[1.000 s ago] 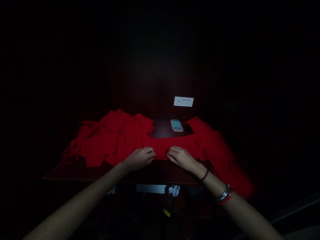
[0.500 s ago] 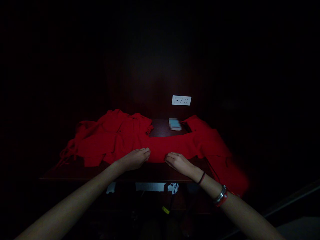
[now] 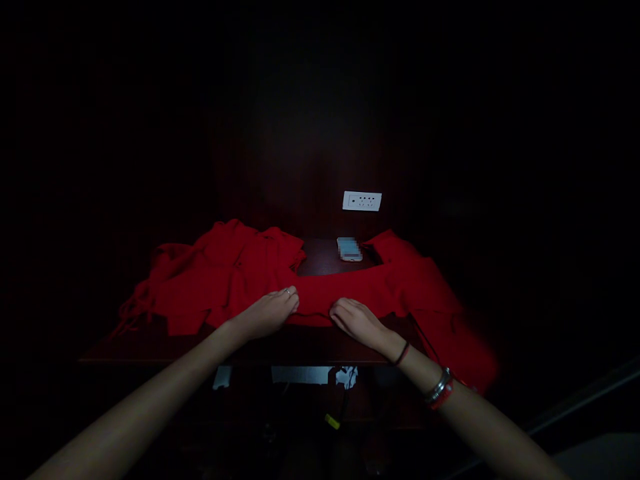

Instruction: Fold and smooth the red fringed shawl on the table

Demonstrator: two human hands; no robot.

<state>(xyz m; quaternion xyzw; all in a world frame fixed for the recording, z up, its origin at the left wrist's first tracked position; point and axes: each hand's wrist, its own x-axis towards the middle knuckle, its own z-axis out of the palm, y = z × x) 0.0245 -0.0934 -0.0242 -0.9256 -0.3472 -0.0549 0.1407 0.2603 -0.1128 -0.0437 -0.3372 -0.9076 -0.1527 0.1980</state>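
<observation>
Red cloth (image 3: pixel 335 283) stretches across a dark table (image 3: pixel 320 257) in the head camera's view, bunched at the left, narrowed to a flat band in the middle and spread again at the right. A person's left hand (image 3: pixel 273 310) and right hand (image 3: pixel 360 323) work at the band's near edge, a short stretch of fabric between them, the fingers of each curled in what looks like a pinch on the cloth. Handling it well would seem to call for a light, even pull, both hands level, with the edge pressed flat against the tabletop and the creases at the left eased out so the bunched end does not drag the line askew.

Behind the band lies a phone (image 3: pixel 349 249), its screen pixelated; a white socket plate (image 3: pixel 362 201) shows on the wall above. A dark, curved line runs between the hands, fold or gap, too dim to settle. Most fingertips and both thumbs are hard to make out, so how firm the hold is cannot be told. At the right, the cloth fades into blur and shadow, partly behind the forearm. Pale shapes (image 3: pixel 300 375) and a small yellow object (image 3: pixel 332 421) below the table edge defy identification.
</observation>
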